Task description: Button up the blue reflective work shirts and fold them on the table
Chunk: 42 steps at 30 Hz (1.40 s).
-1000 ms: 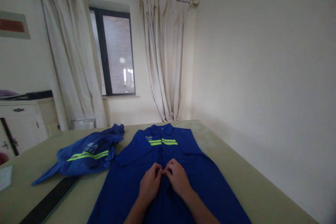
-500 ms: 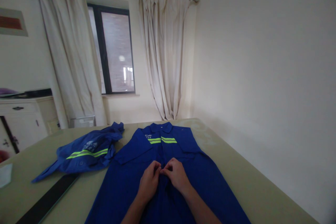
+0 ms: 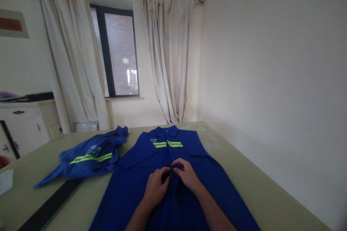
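Observation:
Spread out face up in front of me lies a blue pair of coveralls [image 3: 214, 178], its collar at the far end and yellow-green reflective strips across the chest. Both hands are at its front opening, near the waist. My left hand [image 3: 157, 187] pinches the fabric at the placket. Just to the right, my right hand [image 3: 187, 175] grips the other edge and holds it slightly raised. A fold of cloth stands up between them. Whether a button or zip is between the fingertips cannot be made out.
A second blue garment [image 3: 92, 155] lies crumpled on the left of the pale green table [image 3: 273, 191]. Below it is a long dark strip [image 3: 51, 204]. A white cabinet [image 3: 27, 122] stands far left, and a wall runs along the right.
My right hand has moved slightly up and right, lifting the placket edge. My left hand has shifted a little right, and the gap between the fingertips has widened.

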Available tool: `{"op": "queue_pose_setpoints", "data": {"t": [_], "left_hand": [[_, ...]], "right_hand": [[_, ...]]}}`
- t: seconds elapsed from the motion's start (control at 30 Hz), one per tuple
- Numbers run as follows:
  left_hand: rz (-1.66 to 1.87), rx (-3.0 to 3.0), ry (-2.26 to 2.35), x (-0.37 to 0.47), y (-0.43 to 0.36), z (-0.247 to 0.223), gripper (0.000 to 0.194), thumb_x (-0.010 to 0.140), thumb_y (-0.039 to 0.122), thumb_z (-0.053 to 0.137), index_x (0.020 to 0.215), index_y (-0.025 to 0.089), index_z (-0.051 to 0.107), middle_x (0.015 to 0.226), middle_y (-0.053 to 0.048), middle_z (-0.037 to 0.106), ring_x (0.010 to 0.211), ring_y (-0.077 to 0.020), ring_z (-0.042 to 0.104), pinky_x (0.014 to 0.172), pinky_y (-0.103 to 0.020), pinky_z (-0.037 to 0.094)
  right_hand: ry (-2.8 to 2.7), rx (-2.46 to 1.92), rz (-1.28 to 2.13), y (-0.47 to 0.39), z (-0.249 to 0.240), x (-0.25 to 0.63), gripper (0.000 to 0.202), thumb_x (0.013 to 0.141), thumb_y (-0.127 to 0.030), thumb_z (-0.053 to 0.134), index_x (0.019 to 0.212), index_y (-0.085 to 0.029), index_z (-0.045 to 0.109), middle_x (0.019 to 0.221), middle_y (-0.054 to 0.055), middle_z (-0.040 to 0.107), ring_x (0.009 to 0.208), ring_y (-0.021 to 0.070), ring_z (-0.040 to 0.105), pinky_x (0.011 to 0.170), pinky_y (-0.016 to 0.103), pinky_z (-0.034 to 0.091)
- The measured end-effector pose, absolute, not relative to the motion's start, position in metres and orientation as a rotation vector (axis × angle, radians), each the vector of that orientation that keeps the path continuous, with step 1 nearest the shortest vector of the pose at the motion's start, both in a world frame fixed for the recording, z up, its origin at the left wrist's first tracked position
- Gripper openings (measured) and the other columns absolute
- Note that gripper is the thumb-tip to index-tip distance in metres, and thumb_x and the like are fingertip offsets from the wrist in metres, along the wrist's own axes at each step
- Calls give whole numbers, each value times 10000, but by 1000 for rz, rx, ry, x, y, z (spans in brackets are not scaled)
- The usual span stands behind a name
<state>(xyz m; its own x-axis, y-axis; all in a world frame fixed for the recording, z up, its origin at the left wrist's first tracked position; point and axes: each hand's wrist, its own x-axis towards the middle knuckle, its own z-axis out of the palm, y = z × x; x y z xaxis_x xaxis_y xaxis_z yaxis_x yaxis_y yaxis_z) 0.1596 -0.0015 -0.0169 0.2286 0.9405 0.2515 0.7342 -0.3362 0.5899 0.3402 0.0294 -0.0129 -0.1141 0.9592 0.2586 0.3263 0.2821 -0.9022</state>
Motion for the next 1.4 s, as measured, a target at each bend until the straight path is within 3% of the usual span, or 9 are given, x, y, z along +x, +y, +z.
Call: {"op": "queue_pose_setpoints", "data": {"t": [0.13, 0.23, 0.37, 0.5, 0.57, 0.63, 0.8, 0.97, 1.4], "left_hand": [[600, 2385, 1617, 172, -17, -10, 481, 1007, 399, 414, 1414, 199, 573, 1535, -104, 524, 1461, -257, 424, 1209, -459, 333], [447, 2484, 1629, 177, -26, -10, 520, 1029, 343, 311, 1458, 149, 533, 1577, -121, 458, 1513, -249, 334, 1256, -470, 250], [376, 2503, 1594, 175, -33, -16, 544, 1014, 292, 303, 1526, 181, 446, 1626, -79, 377, 1538, -237, 267, 1271, -455, 222], [358, 2479, 1571, 171, -47, -27, 558, 993, 280, 339, 1542, 228, 420, 1639, -67, 354, 1546, -232, 246, 1280, -479, 171], [361, 2461, 1574, 170, -53, -27, 561, 980, 303, 377, 1534, 235, 434, 1630, -73, 379, 1542, -248, 259, 1277, -493, 154], [370, 2438, 1596, 169, -52, -21, 537, 974, 326, 394, 1495, 239, 489, 1595, -85, 444, 1500, -271, 344, 1248, -497, 216], [392, 2182, 1843, 174, -17, 11, 419, 1010, 279, 288, 1105, 258, 696, 1260, -61, 691, 1178, -224, 620, 981, -372, 454], [524, 2030, 2109, 186, 7, 3, 355, 996, 229, 331, 1139, 202, 655, 1248, -97, 648, 1163, -238, 603, 911, -378, 434], [633, 1984, 1964, 176, 12, -8, 304, 1022, 289, 372, 1050, 243, 671, 1146, -39, 704, 1111, -200, 629, 886, -323, 404]], "right_hand": [[-1680, -1247, 855, 30, -15, 340, 285, 752, -178, 530, 918, -226, 757, 926, 20, 757, 915, 222, 682, 841, 320, 498], [-1759, -1327, 754, 27, -14, 335, 267, 781, -172, 517, 896, -240, 749, 978, 33, 765, 991, 226, 687, 900, 326, 478], [-1931, -1600, 589, 23, -2, 324, 220, 847, -200, 531, 929, -283, 718, 920, 41, 757, 871, 248, 704, 773, 341, 469], [-2034, -1705, 483, 25, 5, 316, 113, 825, -243, 619, 901, -282, 693, 824, 55, 731, 779, 276, 690, 688, 342, 423], [-2014, -1664, 415, 25, 2, 313, 134, 847, -263, 619, 961, -293, 681, 907, 53, 737, 816, 265, 688, 699, 332, 410], [-1993, -1625, 354, 23, -4, 311, 138, 899, -287, 580, 1002, -306, 669, 982, 37, 733, 834, 234, 686, 700, 310, 399], [-2032, -1590, 434, 19, -10, 320, 158, 948, -302, 528, 985, -290, 681, 1027, 14, 731, 945, 212, 685, 726, 280, 404], [-2068, -1533, 497, 19, -8, 330, 177, 889, -289, 597, 1030, -291, 705, 1091, 1, 722, 1055, 195, 660, 826, 259, 420], [-2043, -1384, 422, 13, -6, 325, 201, 969, -233, 499, 966, -255, 699, 1002, 4, 671, 936, 148, 656, 819, 220, 417]]}}
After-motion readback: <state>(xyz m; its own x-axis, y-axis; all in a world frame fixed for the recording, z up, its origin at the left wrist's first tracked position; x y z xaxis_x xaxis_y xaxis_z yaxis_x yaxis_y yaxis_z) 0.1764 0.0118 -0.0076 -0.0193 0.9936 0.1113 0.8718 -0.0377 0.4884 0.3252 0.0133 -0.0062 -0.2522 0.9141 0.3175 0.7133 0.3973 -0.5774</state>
